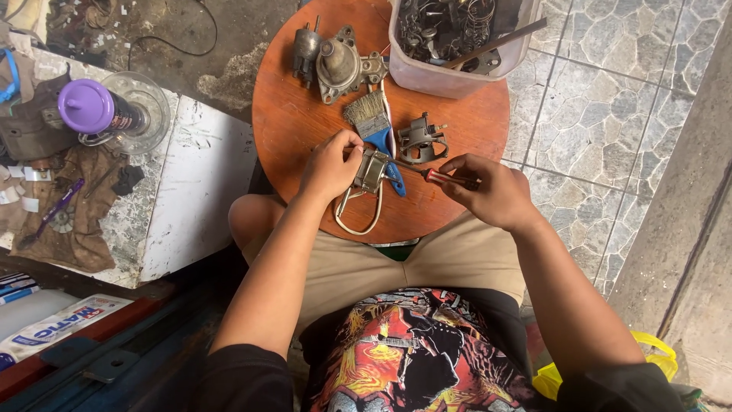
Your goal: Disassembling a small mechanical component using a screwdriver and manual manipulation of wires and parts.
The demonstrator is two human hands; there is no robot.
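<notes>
My left hand (329, 164) holds a small metal part with a wire loop (369, 177) down on the round wooden table (297, 114). My right hand (492, 191) grips a screwdriver (438, 177) with a red handle, its tip pointing left into that part. A brush with a blue handle (376, 126) lies under and beside the part. A small dark metal piece (422, 140) sits just right of the brush. At the table's far side rests a larger grey metal housing (338, 65).
A pale plastic tub (446, 72) full of springs and metal parts stands at the table's far right. To the left, a white bench (194, 191) carries a purple-capped can (95, 111) on a glass dish. Stone-pattern floor tiles lie right. A yellow item (662, 358) sits bottom right.
</notes>
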